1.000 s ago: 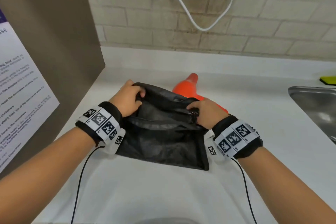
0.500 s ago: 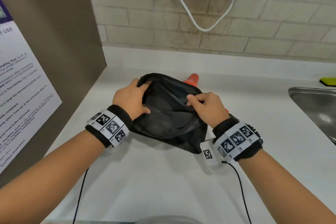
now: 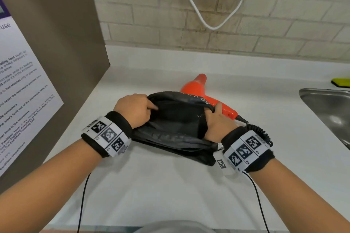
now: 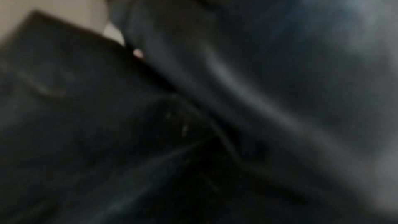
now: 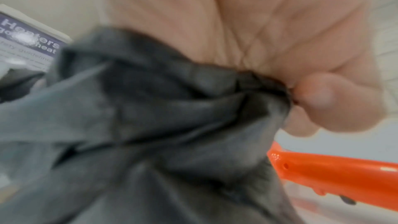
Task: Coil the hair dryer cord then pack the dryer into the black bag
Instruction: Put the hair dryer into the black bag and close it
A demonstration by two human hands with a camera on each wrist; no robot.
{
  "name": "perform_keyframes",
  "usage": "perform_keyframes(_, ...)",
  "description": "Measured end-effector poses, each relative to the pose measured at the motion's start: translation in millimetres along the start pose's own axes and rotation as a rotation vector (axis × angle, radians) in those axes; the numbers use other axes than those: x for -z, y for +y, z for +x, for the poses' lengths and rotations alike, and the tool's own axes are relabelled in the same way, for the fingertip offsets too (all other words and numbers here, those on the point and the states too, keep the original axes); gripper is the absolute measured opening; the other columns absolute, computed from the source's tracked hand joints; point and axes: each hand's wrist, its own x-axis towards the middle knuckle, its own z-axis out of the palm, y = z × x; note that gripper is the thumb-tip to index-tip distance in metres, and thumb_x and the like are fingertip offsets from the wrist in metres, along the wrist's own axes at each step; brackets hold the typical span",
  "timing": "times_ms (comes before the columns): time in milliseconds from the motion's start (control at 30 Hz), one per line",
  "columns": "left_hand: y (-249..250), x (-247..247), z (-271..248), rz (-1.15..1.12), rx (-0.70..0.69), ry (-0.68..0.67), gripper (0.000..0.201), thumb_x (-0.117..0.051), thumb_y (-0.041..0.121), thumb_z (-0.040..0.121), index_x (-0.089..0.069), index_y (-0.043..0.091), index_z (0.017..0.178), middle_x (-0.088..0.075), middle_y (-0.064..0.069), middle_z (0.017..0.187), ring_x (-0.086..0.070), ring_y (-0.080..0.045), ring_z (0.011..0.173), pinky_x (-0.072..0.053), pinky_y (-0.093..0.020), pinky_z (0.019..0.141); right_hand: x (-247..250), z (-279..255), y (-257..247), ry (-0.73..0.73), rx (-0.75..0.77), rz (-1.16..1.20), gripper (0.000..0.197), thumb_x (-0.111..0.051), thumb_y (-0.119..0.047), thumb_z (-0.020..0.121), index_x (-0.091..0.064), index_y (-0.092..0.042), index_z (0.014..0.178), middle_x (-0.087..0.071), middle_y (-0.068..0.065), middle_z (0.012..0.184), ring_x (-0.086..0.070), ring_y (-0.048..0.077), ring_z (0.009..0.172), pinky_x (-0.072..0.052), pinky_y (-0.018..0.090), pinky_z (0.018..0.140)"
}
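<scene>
A black fabric bag [image 3: 176, 128] lies on the white counter [image 3: 170, 185] with its mouth pulled wide. My left hand [image 3: 135, 112] grips the left edge of the bag's mouth, and my right hand [image 3: 215, 121] pinches the right edge. Blurred black fabric of the bag [image 4: 215, 108] fills the left wrist view. In the right wrist view my thumb presses the bunched bag [image 5: 172, 117]. The orange hair dryer [image 3: 204, 94] lies just behind the bag, nozzle pointing away, its handle [image 5: 333, 175] by my right hand. Its black coiled cord [image 3: 259, 132] curls beside my right wrist.
A brown panel with a printed notice [image 3: 20, 89] stands along the left. A steel sink [image 3: 329, 111] sits at the right, with a yellow-green sponge [image 3: 341, 82] behind it. A white cable [image 3: 208, 22] hangs on the brick wall.
Both hands have pulled the bag's mouth wider and lowered it toward the counter. More of the dryer's handle and its coiled cord now show behind the bag.
</scene>
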Motion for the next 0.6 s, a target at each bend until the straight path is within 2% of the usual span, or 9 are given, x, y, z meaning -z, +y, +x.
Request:
perform_keyframes(33, 0.4, -1.8, 0.7, 0.075, 0.032, 0.000, 0.036, -0.057, 0.036, 0.084, -0.058, 0.035, 0.120, -0.056, 0.000, 0.114, -0.056, -0.024, 0.102, -0.044, -0.032, 0.082, -0.3, -1.5, -1.4, -0.012, 0.025, -0.009, 0.061, -0.060, -0.010, 0.076, -0.031, -0.011, 0.130, -0.021, 0.017, 0.129, -0.050, 0.028, 0.075, -0.043, 0.031, 0.078)
perform_keyframes(67, 1.7, -4.2, 0.9, 0.138, 0.061, -0.039, 0.056, -0.064, 0.045, 0.077, -0.048, 0.034, 0.129, -0.053, -0.003, 0.116, -0.057, -0.026, 0.101, -0.045, -0.034, 0.081, -0.4, -2.4, -2.1, -0.031, 0.051, -0.018, 0.066, -0.064, -0.015, 0.076, -0.030, -0.015, 0.132, -0.020, 0.016, 0.131, -0.052, 0.030, 0.081, -0.042, 0.031, 0.082)
perform_keyframes(133, 4.5, -8.2, 0.6, 0.260, 0.088, -0.149, 0.088, -0.075, 0.049, 0.064, -0.030, 0.030, 0.138, -0.045, -0.009, 0.119, -0.058, -0.030, 0.097, -0.048, -0.036, 0.079, -0.7, -2.1, 1.4, -0.061, 0.095, 0.065, 0.073, -0.070, -0.030, 0.074, -0.031, -0.028, 0.136, -0.019, 0.013, 0.130, -0.049, 0.034, 0.105, -0.039, 0.032, 0.097)
perform_keyframes(233, 6.7, -16.5, 1.1, 0.316, 0.108, -0.234, 0.100, -0.078, 0.047, 0.062, -0.019, 0.026, 0.141, -0.039, -0.013, 0.123, -0.059, -0.032, 0.097, -0.049, -0.039, 0.079, 0.5, 2.9, 15.1, 0.073, 0.099, 0.474, 0.030, -0.068, -0.030, 0.077, -0.061, -0.033, 0.106, -0.023, 0.002, 0.119, -0.036, 0.027, 0.124, -0.030, 0.034, 0.111)
perform_keyframes(300, 5.9, -19.7, 2.3, 0.315, 0.119, -0.254, 0.101, -0.077, 0.048, 0.063, -0.018, 0.024, 0.142, -0.039, -0.014, 0.124, -0.058, -0.033, 0.101, -0.049, -0.040, 0.082, 3.7, 8.5, 30.6, 0.304, 0.005, 0.623, 0.010, -0.064, -0.022, 0.081, -0.063, -0.023, 0.090, -0.029, 0.004, 0.113, -0.042, 0.024, 0.115, -0.035, 0.028, 0.102)
perform_keyframes(367, 5.4, -20.6, 3.8, 0.314, 0.116, -0.264, 0.102, -0.077, 0.049, 0.063, -0.017, 0.023, 0.142, -0.039, -0.014, 0.126, -0.057, -0.033, 0.104, -0.049, -0.040, 0.083, 8.7, 11.9, 48.4, 0.380, -0.141, 0.536, 0.017, -0.058, -0.020, 0.085, -0.057, -0.010, 0.099, -0.041, 0.013, 0.113, -0.049, 0.025, 0.094, -0.040, 0.027, 0.085)
perform_keyframes(467, 8.6, -20.9, 5.8, 0.317, 0.115, -0.295, 0.104, -0.077, 0.049, 0.063, -0.015, 0.023, 0.143, -0.039, -0.015, 0.127, -0.056, -0.033, 0.107, -0.049, -0.040, 0.084, 9.5, 11.3, 73.9, 0.103, -0.390, 0.204, 0.030, -0.056, -0.020, 0.083, -0.047, -0.006, 0.108, -0.057, 0.013, 0.096, -0.057, 0.028, 0.081, -0.047, 0.033, 0.071)
perform_keyframes(533, 10.9, -23.3, 7.5, 0.323, 0.108, -0.311, 0.105, -0.077, 0.049, 0.064, -0.014, 0.022, 0.143, -0.038, -0.016, 0.128, -0.055, -0.033, 0.107, -0.049, -0.040, 0.085, 4.2, 9.6, 84.6, -0.093, -0.486, -0.014, 0.035, -0.058, -0.020, 0.077, -0.046, -0.006, 0.107, -0.057, 0.007, 0.083, -0.059, 0.026, 0.082, -0.051, 0.034, 0.073)
perform_keyframes(600, 12.1, -26.3, 9.4, 0.328, 0.109, -0.320, 0.106, -0.076, 0.049, 0.064, -0.012, 0.022, 0.144, -0.037, -0.016, 0.129, -0.055, -0.033, 0.107, -0.049, -0.039, 0.086, -2.7, 12.3, 92.8, -0.123, -0.515, -0.106, 0.037, -0.053, -0.021, 0.081, -0.045, -0.007, 0.115, -0.058, 0.006, 0.087, -0.060, 0.027, 0.087, -0.052, 0.037, 0.081)
